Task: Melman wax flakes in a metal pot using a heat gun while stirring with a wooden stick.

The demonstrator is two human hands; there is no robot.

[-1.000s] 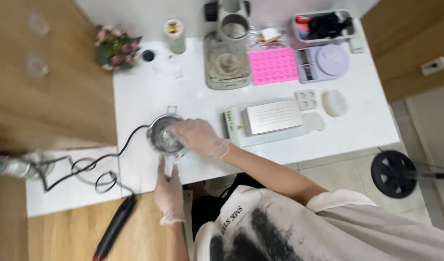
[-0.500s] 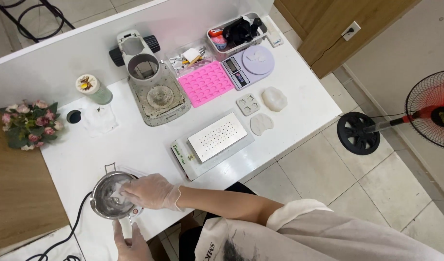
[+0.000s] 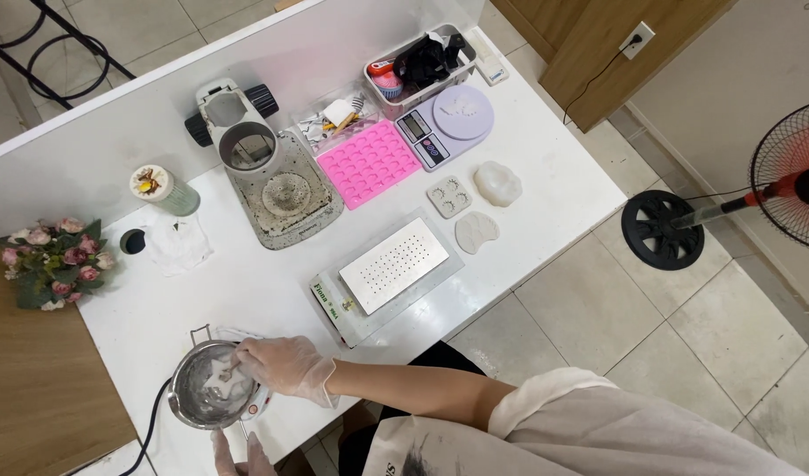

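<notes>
Right hand (image 3: 281,364) is pinching a white star-shaped piece (image 3: 219,377) inside the small metal pot (image 3: 206,397) at the surface's (image 3: 246,291) 7 o'clock edge, left hand (image 3: 241,454) gripping its handle; pot's overhang is risking a tip-off.

You're at a home craft bench: a white table (image 3: 246,291) on tiled floor carries a pink silicone mould (image 3: 369,163), a digital scale (image 3: 449,123) and a standing fan (image 3: 731,203) to the right.
</notes>
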